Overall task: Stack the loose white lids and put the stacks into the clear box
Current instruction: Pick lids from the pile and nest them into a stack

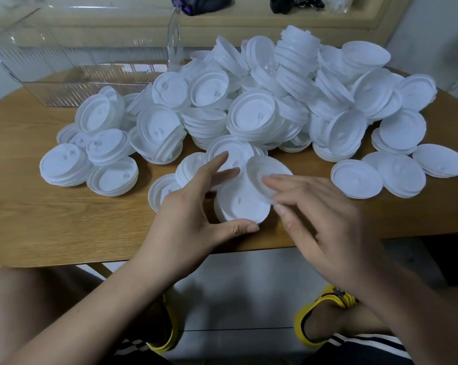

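OK, I see a wood-grain table (pixel 51 219) with a rounded front edge over pale grey floor tiles (pixel 235 285), and a beige ledge (pixel 222 25) along the back. The clear box (pixel 72 64) sits at the table's far left, with the heap of white lids (pixel 251 111) sprawling beside it across to the right. Left hand (pixel 185 206) cups a short stack (pixel 242 204) near the front edge, thumb and fingers round it; right hand (pixel 325 214), blurred, pinches one tilted lid (pixel 262 175) just above that stack.
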Motion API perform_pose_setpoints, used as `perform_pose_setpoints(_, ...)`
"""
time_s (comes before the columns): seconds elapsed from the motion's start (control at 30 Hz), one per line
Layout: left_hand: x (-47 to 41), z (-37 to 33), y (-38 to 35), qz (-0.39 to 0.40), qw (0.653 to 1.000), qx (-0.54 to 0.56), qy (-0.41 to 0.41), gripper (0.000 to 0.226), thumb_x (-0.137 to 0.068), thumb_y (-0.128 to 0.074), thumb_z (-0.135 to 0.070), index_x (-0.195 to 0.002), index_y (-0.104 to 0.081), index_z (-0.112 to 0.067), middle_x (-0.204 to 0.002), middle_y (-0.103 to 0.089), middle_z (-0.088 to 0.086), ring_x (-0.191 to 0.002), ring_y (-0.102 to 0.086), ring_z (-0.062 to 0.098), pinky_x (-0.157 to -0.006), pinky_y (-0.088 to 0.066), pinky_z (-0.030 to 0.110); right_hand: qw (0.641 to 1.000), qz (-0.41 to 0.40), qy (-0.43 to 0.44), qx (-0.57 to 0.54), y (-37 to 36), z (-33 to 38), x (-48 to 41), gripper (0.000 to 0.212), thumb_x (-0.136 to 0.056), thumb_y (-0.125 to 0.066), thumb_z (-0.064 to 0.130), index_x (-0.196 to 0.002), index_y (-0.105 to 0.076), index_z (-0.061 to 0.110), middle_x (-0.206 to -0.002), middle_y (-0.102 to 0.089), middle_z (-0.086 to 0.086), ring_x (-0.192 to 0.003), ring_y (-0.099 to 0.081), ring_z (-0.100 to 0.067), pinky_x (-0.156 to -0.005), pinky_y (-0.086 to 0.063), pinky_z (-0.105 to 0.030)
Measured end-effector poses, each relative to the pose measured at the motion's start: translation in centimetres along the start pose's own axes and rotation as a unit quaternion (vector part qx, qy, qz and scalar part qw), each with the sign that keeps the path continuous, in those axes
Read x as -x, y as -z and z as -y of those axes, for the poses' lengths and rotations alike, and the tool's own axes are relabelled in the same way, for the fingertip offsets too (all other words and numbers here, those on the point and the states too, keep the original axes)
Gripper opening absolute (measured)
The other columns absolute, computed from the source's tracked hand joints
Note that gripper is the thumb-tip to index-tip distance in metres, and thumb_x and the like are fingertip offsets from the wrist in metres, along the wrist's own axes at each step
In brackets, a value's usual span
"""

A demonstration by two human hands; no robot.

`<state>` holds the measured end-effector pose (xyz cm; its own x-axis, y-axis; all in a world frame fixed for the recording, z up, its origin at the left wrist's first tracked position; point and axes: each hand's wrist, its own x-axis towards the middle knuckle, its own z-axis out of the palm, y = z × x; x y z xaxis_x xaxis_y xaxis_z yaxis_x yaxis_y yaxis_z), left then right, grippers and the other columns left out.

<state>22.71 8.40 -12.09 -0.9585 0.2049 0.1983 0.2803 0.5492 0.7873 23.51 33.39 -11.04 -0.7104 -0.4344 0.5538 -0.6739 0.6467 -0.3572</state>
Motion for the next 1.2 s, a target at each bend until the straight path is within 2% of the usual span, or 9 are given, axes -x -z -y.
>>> perform_pose_setpoints(0.2,0.6,0.0,0.0,0.01,0.999,0.032,-0.012,0.117,-0.068,-0.094,-0.056,-0.167,-0.035,-0.036,-0.152,-0.06,-0.026,-0.138,-0.054,-0.011,-0.112,-0.041,0.011,0.996,0.077,0.045,-0.003,-1.7,1.4,-0.1,0.014,-0.108,-0.058,0.008,-0.105,-0.071,0.004,-0.15,-0.064,-0.006,-0.147,-0.053,-0.019,-0.12,-0.043,-0.044)
perform_pose_setpoints(0.37,1.0,0.6,0.9,0.013,0.998,0.04,-0.037,0.117,-0.07,-0.099,-0.045,-0.167,-0.035,-0.03,-0.157,-0.057,-0.02,-0.143,-0.053,-0.003,-0.116,-0.049,0.031,0.992,0.107,0.058,0.017,-2.3,1.7,-0.4,0.014,-0.108,-0.055,0.007,-0.107,-0.069,0.005,-0.153,-0.061,-0.009,-0.15,-0.051,-0.022,-0.124,-0.039,-0.047)
perform_pose_setpoints(0.5,1.2,0.8,3.0,-0.007,0.998,0.015,-0.068,0.097,-0.078,-0.092,-0.05,-0.16,-0.047,-0.023,-0.157,-0.057,-0.018,-0.147,-0.053,0.005,-0.113,-0.053,0.036,0.991,0.126,0.052,0.015,-2.3,1.8,-0.6,0.013,-0.109,-0.055,0.009,-0.107,-0.068,0.007,-0.156,-0.059,-0.007,-0.153,-0.047,-0.019,-0.125,-0.037,-0.046)
perform_pose_setpoints(0.63,1.1,1.9,5.4,-0.044,0.998,-0.008,-0.048,0.081,-0.083,-0.082,-0.061,-0.151,-0.056,-0.025,-0.15,-0.062,-0.02,-0.139,-0.059,0.01,-0.105,-0.057,0.04,0.99,0.131,0.046,0.008,-2.4,1.8,-0.5,0.016,-0.111,-0.053,0.011,-0.11,-0.069,0.008,-0.159,-0.056,-0.006,-0.156,-0.043,-0.017,-0.126,-0.036,-0.046)
perform_pose_setpoints(0.73,1.0,2.9,6.9,-0.065,0.996,-0.059,-0.016,0.081,-0.078,-0.081,-0.067,-0.148,-0.057,-0.033,-0.146,-0.062,-0.021,-0.13,-0.062,0.008,-0.102,-0.056,0.036,0.989,0.139,0.048,0.012,-2.7,1.9,-0.4,0.017,-0.111,-0.052,0.013,-0.115,-0.068,0.009,-0.162,-0.053,-0.005,-0.158,-0.039,-0.016,-0.128,-0.034,-0.046)
perform_pose_setpoints(0.83,1.1,3.5,7.7,-0.049,0.991,-0.124,0.014,0.089,-0.074,-0.085,-0.074,-0.15,-0.054,-0.04,-0.139,-0.06,-0.022,-0.118,-0.06,-0.001,-0.096,-0.047,0.014,0.985,0.159,0.06,0.033,-3.0,1.9,-0.5,0.015,-0.107,-0.059,0.013,-0.119,-0.067,0.009,-0.166,-0.047,-0.004,-0.16,-0.035,-0.016,-0.13,-0.031,-0.046)
perform_pose_setpoints(0.9,1.1,3.6,7.6,-0.034,0.988,-0.146,0.021,0.093,-0.068,-0.084,-0.072,-0.151,-0.053,-0.041,-0.136,-0.058,-0.023,-0.114,-0.057,-0.007,-0.093,-0.042,0.008,0.983,0.168,0.065,0.043,-3.3,1.9,-0.6,0.019,-0.105,-0.063,0.017,-0.122,-0.066,0.01,-0.168,-0.046,-0.004,-0.16,-0.034,-0.016,-0.13,-0.03,-0.046)
perform_pose_setpoints(1.03,1.1,3.8,7.1,-0.032,0.984,-0.175,0.022,0.097,-0.066,-0.085,-0.071,-0.151,-0.052,-0.038,-0.134,-0.056,-0.022,-0.122,-0.058,0.002,-0.097,-0.05,0.03,0.982,0.177,0.063,0.028,-3.6,2.3,-0.9,0.022,-0.106,-0.064,0.023,-0.124,-0.065,0.011,-0.17,-0.043,-0.003,-0.162,-0.031,-0.015,-0.132,-0.027,-0.045)
perform_pose_setpoints(1.2,1.1,4.5,6.8,-0.022,0.979,-0.198,0.035,0.095,-0.07,-0.091,-0.064,-0.151,-0.047,-0.041,-0.14,-0.061,-0.015,-0.129,-0.06,0.011,-0.094,-0.048,0.03,0.984,0.171,0.057,0.007,-4.0,3.0,-1.3,0.027,-0.107,-0.064,0.026,-0.13,-0.064,0.01,-0.17,-0.043,-0.003,-0.163,-0.028,-0.015,-0.132,-0.027,-0.044)
